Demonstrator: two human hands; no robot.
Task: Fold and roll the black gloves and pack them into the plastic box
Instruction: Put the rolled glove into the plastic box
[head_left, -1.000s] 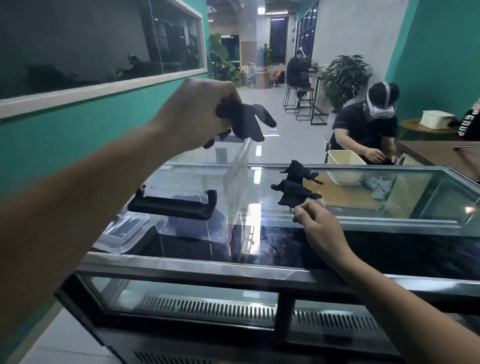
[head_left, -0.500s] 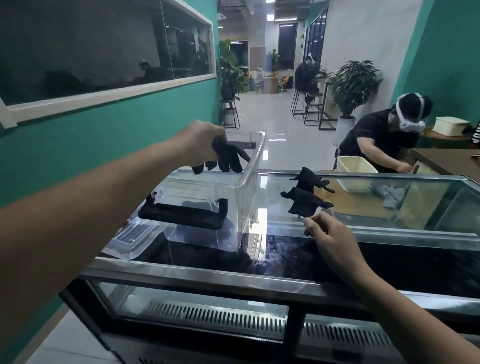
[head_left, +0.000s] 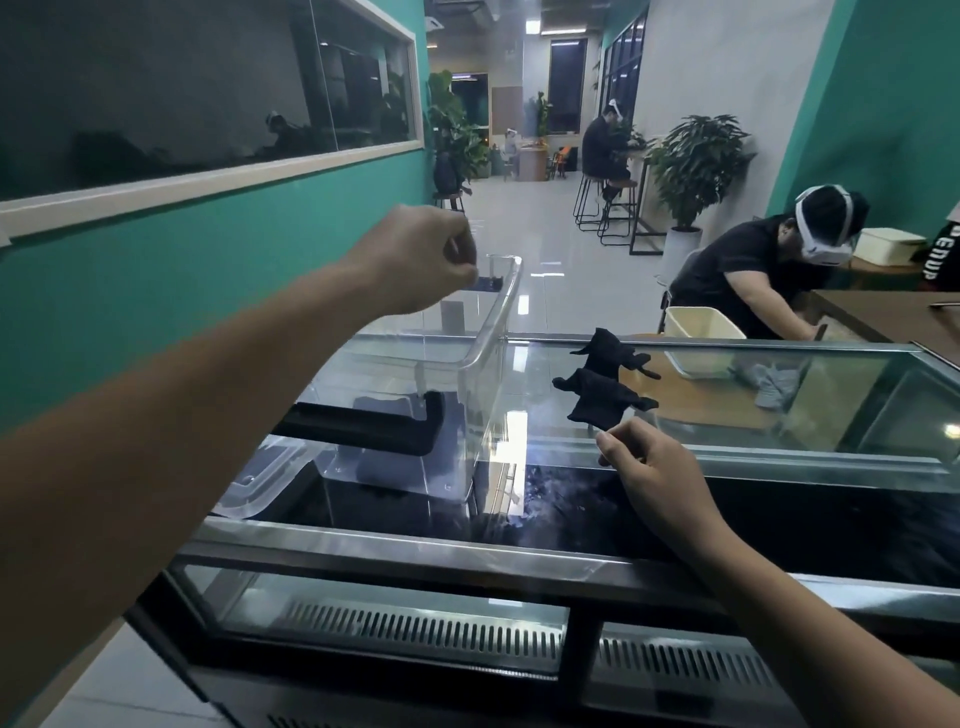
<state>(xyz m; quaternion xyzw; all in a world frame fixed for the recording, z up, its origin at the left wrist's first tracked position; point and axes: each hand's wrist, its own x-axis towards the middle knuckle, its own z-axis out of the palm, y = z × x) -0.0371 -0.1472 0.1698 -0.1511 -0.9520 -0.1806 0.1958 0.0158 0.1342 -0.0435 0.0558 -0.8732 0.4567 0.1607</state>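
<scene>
left hand (head_left: 415, 260) curled, empty, above plastic box (head_left: 488, 332) | right hand (head_left: 644, 462) pinched, contents unclear | two black gloves (head_left: 602, 384) just beyond it, lying crosswise

head-worn view, angled down, near glass counter (head_left: 519, 457)

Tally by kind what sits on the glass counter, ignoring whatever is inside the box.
Black gloves: 2
Clear plastic box: 1
Clear lid: 1
Total: 4
</scene>
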